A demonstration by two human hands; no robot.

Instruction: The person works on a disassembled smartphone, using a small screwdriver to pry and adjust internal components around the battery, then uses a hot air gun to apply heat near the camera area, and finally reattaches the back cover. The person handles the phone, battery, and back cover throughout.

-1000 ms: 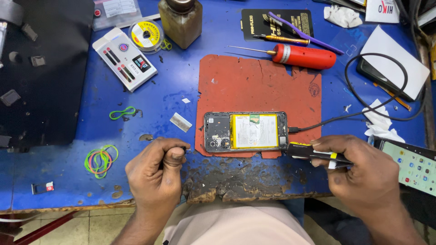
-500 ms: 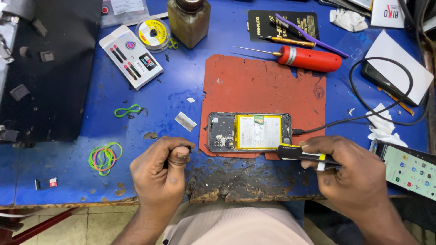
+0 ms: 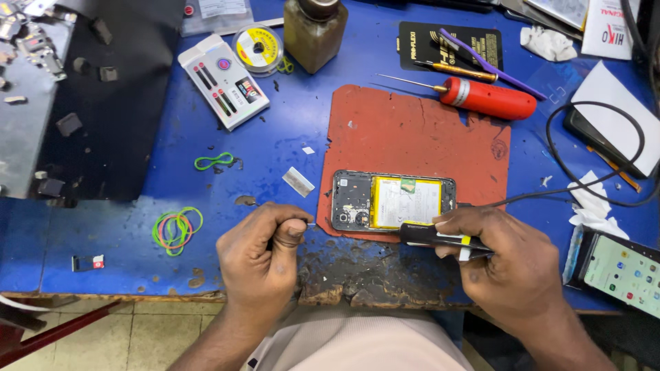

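The right hand [image 3: 512, 264] is gripping a black pen-shaped tool [image 3: 440, 239] with a yellow band, its fingers wrapped closed around the handle; a black cable [image 3: 591, 185] is running from it across the blue table [image 3: 124, 247]. The tool's dark tip is lying just below the lower edge of the opened phone [image 3: 393, 201], which is resting face down on the red mat [image 3: 412, 137] with its yellow-labelled battery showing. The left hand [image 3: 265, 257] is curling into a narrow pinch, thumb and forefinger pressing on something thin and pale that is too small to tell, just left of the phone.

Above the mat, a red-handled screwdriver [image 3: 485, 98] is lying beside a flat black packet [image 3: 450, 42] with yellow lettering, a purple stick crossing it. To the upper left, a white rectangular case [image 3: 223, 81] with a label is sitting tilted, next to a round reel [image 3: 256, 48] with a yellow label, and a brown glass bottle [image 3: 314, 31] is standing near them. A white sheet [image 3: 619, 103] is covering a dark device at the right edge, and a second phone [image 3: 625, 275] with a lit screen is lying at the lower right. Coloured rubber bands [image 3: 177, 228] are lying left of the left hand
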